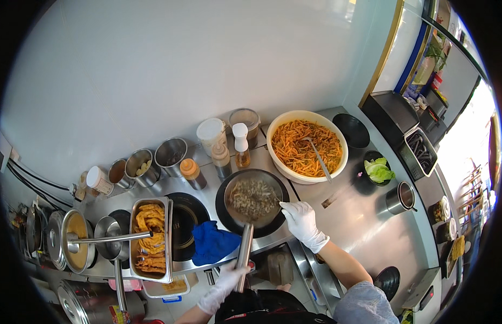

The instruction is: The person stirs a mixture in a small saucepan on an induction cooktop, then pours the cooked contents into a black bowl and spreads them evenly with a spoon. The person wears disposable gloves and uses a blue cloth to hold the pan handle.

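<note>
A frying pan (284, 190) sits on a round black cooktop burner (271, 231), with chopped, sauce-coated food (253, 200) inside. My left hand (228, 279), in a white glove, is wrapped around the pan's steel handle (245, 247) near its lower end. At the pan's right rim, my gloved right hand (300, 220) pinches a thin utensil that reaches into the food; most of it is hidden. A crumpled blue cloth (215, 244) lies left of the handle. Behind the pan stand a white-topped spray bottle (241, 141) and squeeze bottles (221, 160).
A white tub of shredded carrot (274, 162) holds a spoon. Left are a steel tray (168, 243) of fried food, a second burner (190, 222), ladle pots (107, 239) and several steel cups (157, 178). Lettuce in a black bowl (367, 156) and a steel cup (394, 201) stand right.
</note>
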`<state>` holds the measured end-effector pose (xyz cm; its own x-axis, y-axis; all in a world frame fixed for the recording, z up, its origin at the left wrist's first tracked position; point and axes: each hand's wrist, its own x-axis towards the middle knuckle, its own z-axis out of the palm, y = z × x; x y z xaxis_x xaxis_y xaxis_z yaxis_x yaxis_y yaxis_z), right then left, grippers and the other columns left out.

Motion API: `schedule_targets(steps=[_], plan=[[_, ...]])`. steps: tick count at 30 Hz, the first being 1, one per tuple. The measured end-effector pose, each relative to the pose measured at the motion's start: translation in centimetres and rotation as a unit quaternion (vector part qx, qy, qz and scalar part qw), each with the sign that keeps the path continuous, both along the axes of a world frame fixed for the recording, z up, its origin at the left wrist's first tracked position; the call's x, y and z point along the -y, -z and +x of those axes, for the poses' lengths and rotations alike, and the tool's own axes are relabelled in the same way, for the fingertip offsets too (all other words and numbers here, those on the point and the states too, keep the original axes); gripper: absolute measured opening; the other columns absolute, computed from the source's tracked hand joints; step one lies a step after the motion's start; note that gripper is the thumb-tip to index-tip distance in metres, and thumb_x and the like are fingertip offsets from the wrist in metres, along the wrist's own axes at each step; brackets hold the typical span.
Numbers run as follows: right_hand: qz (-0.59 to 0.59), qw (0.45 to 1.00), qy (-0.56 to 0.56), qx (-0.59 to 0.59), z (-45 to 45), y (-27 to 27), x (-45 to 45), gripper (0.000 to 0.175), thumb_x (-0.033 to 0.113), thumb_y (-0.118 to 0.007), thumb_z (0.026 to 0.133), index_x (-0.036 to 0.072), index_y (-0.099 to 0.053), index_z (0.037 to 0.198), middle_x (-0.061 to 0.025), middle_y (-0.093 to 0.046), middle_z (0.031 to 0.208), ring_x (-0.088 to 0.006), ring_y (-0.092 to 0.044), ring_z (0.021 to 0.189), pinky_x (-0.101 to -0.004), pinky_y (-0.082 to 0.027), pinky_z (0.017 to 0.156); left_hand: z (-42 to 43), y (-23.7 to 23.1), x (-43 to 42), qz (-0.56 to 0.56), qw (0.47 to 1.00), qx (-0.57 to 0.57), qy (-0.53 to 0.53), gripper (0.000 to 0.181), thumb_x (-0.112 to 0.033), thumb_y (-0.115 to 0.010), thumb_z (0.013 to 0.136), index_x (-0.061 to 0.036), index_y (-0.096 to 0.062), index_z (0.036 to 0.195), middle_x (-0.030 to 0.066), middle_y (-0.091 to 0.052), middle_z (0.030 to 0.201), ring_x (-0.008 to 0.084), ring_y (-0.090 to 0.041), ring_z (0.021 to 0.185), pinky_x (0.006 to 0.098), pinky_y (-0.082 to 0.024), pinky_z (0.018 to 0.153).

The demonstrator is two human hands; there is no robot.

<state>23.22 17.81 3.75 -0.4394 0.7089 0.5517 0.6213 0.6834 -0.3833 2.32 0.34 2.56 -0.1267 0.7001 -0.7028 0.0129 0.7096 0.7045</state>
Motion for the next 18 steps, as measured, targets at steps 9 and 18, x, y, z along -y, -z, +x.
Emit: schedule_targets(steps=[9, 18], plan=[[-0.013, 1.0, 0.016, -0.008, 0.0, 0.5, 0.4, 0.02, 0.013, -0.063, 0.081, 0.009, -0.063, 0.1, -0.0086, -0.065, 0.083, -0.028, -0.06, 0.075, -0.0395, -0.048, 0.07, -0.3, 2.0, 0.1, 0.018, 1.0, -0.02, 0.015, 0.043, -0.02, -0.071, 0.078, 0.0056, -0.063, 0.111, 0.0089, -0.067, 0.089, 0.0131, -0.06, 0.076, 0.0265, -0.049, 0.073], [-0.007, 0.999, 0.036, -0.02, 0.6, 1.1, 0.9, 0.022, 0.014, -0.062, 0.081, 0.008, -0.064, 0.102, -0.0078, -0.066, 0.087, -0.0273, -0.06, 0.075, -0.0391, -0.048, 0.069, -0.7, 2.8, -0.1, 0.041, 0.999, -0.016, -0.004, 0.039, -0.017, -0.07, 0.078, 0.0042, -0.064, 0.111, 0.0066, -0.066, 0.09, 0.0124, -0.059, 0.076, 0.0254, -0.048, 0.073]])
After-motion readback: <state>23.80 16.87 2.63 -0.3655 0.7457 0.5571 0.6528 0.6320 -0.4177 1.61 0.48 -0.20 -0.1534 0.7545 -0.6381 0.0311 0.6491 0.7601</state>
